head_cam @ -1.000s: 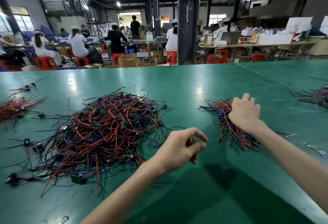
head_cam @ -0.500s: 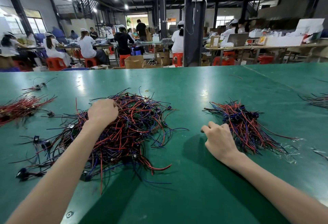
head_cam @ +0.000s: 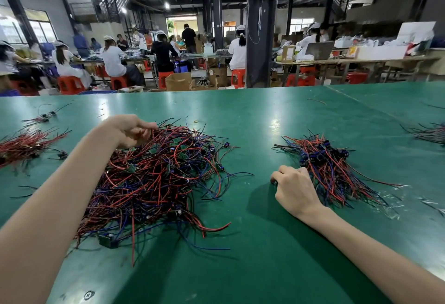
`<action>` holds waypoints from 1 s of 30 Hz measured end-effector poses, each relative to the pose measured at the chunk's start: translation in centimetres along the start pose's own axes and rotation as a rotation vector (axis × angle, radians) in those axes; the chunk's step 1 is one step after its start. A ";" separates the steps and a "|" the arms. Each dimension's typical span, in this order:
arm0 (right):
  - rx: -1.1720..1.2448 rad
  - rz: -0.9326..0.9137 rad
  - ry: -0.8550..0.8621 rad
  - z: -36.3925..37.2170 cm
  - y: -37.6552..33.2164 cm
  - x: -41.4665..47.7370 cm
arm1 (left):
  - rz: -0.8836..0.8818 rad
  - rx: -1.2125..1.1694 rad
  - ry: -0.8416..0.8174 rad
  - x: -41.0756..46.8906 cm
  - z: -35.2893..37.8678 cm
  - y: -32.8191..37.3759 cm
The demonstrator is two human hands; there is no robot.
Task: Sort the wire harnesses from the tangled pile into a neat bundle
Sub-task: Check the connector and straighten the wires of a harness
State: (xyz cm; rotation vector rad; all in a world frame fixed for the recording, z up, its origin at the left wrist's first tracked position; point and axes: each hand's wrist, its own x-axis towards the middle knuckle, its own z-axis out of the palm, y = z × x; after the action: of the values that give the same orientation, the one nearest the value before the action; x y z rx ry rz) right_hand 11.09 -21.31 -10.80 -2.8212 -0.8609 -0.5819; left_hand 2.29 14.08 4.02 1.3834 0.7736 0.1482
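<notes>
A tangled pile of red, blue and black wire harnesses (head_cam: 156, 178) is shown on the green bench (head_cam: 265, 255), left of centre; strands at its far upper edge are pinched by the curled fingers of the left hand (head_cam: 125, 130); a neater bundle of like wires (head_cam: 330, 169) is laid to the right; just beside it the right hand (head_cam: 295, 190) is rested on the bench, fingers curled under, nothing seen held.

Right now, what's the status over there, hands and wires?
Left hand gripping wires at tangled pile's far edge. Right hand curled, empty, beside neat bundle. Nothing blocking between piles.
</notes>
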 end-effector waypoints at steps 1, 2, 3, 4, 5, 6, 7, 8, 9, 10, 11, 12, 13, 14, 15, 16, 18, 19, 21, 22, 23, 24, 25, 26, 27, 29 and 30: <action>0.003 -0.002 0.001 0.0 -0.1 0.0 | 0.025 -0.014 -0.004 -0.1 -0.1 0.5; 0.009 -0.002 0.002 0.0 -0.1 0.0 | 0.074 0.019 0.018 -0.3 0.0 0.9; 0.014 -0.003 0.002 0.0 -0.1 0.0 | 0.150 0.092 0.076 -0.4 0.2 1.2; 0.019 -0.002 0.003 0.0 -0.1 0.0 | 0.247 0.175 0.153 -0.5 0.5 1.3; 0.023 0.000 0.004 0.0 -0.1 0.0 | 0.359 0.259 0.245 -0.5 0.7 1.4; 0.026 0.001 0.007 0.0 -0.1 -0.1 | 0.477 0.339 0.345 -0.5 0.8 1.3; 0.025 0.001 0.007 0.0 0.0 -0.1 | 0.610 0.424 0.474 -0.5 0.9 1.3; 0.021 0.000 0.005 0.1 0.0 -0.1 | 0.732 0.524 0.611 -0.6 0.9 1.2; 0.019 0.000 0.005 0.1 0.0 -0.1 | 0.818 0.631 0.699 -0.8 0.8 1.1; 0.021 -0.001 0.009 0.1 -0.1 0.0 | 0.866 0.708 0.725 -0.9 0.8 1.2; 0.025 -0.002 0.013 0.1 -0.1 0.0 | 0.879 0.742 0.719 -0.9 0.8 1.3; 0.023 -0.001 0.013 0.1 -0.1 0.0 | 0.876 0.751 0.727 -0.9 0.9 1.5; 0.019 0.001 0.008 0.0 -0.1 0.0 | 0.879 0.753 0.766 -0.9 1.0 1.6; 0.025 0.001 0.008 0.0 -0.1 0.0 | 0.889 0.760 0.803 -1.0 1.1 1.7; 0.040 0.000 0.014 -0.1 -0.1 0.0 | 0.910 0.776 0.815 -1.1 1.2 1.7; 0.051 0.004 0.017 -0.1 -0.1 0.0 | 0.950 0.804 0.818 -1.3 1.5 1.6; 0.044 0.003 0.007 -0.2 -0.2 -0.1 | 1.070 0.847 0.860 -1.7 2.2 1.2; 0.046 -0.002 0.010 -0.2 -0.2 -0.1 | 1.123 0.834 0.865 -2.0 2.7 1.0; 0.091 -0.004 0.037 -0.3 -0.3 -0.1 | 1.166 0.756 0.774 -3.0 4.2 0.7; 0.136 -0.013 0.064 -0.4 -0.3 -0.2 | 1.169 0.697 0.698 -3.5 5.0 0.2; 0.196 -0.023 0.102 -0.5 -0.5 -0.2 | 1.156 0.631 0.612 -4.0 6.0 -0.4; 0.283 -0.027 0.137 -0.8 -0.6 -0.3 | 1.125 0.565 0.518 -4.5 7.0 -1.1; 0.413 -0.023 0.153 -1.1 -0.8 -0.4 | 1.078 0.500 0.416 -4.9 8.0 -2.0; 0.587 -0.005 0.135 -1.5 -1.0 -0.4 | 1.024 0.435 0.312 -5.3 9.0 -3.1; 0.794 0.034 0.083 -1.9 -1.2 -0.5 | 0.966 0.373 0.206 -5.7 10.0 -4.2; 1.240 0.138 -0.070 -2.8 -1.5 -0.3 | 0.856 0.269 0.017 -6.3 11.8 -6.5; 1.441 0.187 -0.145 -3.3 -1.5 -0.1 | 0.810 0.234 -0.047 -6.6 12.5 -7.7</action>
State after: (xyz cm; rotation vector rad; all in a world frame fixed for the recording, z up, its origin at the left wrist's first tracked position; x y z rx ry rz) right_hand 9.08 -20.91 -7.80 -1.5593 -0.5971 0.2526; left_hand 1.87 -1.37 -0.51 1.8560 0.1520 0.6675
